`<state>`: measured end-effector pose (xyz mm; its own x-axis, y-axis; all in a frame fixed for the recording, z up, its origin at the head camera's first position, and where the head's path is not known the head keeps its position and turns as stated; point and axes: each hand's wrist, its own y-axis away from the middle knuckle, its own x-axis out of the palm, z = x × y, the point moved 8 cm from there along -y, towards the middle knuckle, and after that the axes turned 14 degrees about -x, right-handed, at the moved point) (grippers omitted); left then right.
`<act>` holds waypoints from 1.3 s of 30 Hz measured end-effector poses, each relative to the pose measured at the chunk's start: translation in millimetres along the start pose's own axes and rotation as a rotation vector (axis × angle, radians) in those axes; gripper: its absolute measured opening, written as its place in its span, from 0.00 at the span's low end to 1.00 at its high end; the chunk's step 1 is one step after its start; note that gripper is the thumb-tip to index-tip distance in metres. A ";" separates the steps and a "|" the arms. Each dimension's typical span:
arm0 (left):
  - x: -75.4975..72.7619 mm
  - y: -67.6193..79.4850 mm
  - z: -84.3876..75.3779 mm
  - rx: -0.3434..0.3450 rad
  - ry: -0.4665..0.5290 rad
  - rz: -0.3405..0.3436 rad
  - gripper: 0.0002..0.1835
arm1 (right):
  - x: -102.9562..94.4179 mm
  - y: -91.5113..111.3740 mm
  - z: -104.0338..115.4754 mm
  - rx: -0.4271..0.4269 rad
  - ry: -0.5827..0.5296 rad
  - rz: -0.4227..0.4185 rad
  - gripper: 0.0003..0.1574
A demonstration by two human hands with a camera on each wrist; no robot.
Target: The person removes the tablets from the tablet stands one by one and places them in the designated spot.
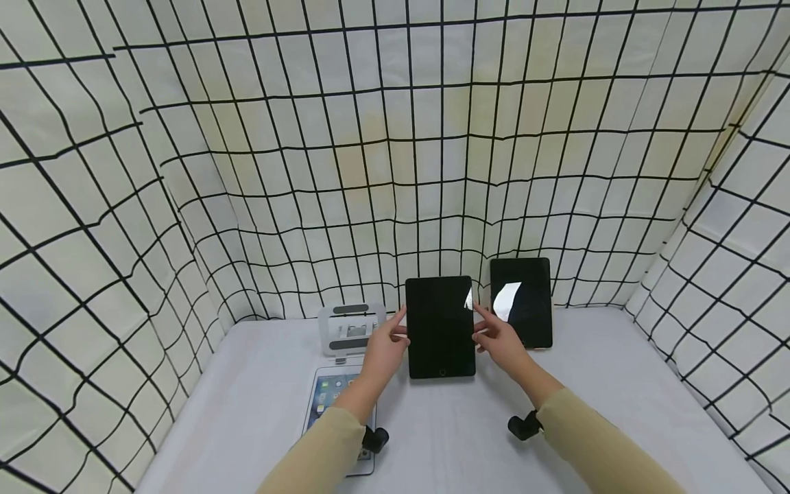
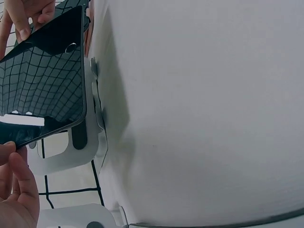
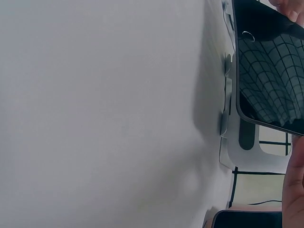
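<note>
In the head view, my left hand (image 1: 387,343) and right hand (image 1: 501,339) pinch the two side edges of a black tablet (image 1: 441,329). It stands upright, screen toward me, its round home button low. Behind it, the wrist views show a white tablet stand (image 2: 90,152) with dark grey pads, largely hidden by the tablet. In the left wrist view the tablet's lower edge is close in front of the stand's front lips (image 2: 97,102). Thumb and fingers of the left hand (image 2: 19,185) grip one edge; the right hand (image 3: 294,178) grips the opposite one.
A second black tablet (image 1: 531,315) leans upright at the right. To the left is another white stand (image 1: 352,328) with grey pads, and a white tablet (image 1: 327,391) with a lit screen lies flat before it, partly under my left arm. Black grid netting (image 1: 345,223) rises behind the white tabletop (image 1: 444,439).
</note>
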<state>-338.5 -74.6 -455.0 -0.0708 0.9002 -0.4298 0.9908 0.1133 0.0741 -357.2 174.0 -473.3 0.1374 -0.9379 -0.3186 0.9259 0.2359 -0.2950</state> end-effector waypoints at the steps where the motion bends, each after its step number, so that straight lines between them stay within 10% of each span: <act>1: 0.0 1.0 0.2 -0.001 -0.003 0.002 0.38 | 0.1 0.9 0.6 -0.002 0.002 0.003 0.43; 39: 7.6 41.7 35.0 -0.126 0.056 0.282 0.42 | 18.8 60.7 -19.8 0.192 -0.106 0.094 0.45</act>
<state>-293.6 -77.7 -486.7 0.1953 0.9247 -0.3268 0.9504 -0.0962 0.2957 -305.4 175.7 -515.1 0.2528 -0.9379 -0.2374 0.9559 0.2801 -0.0886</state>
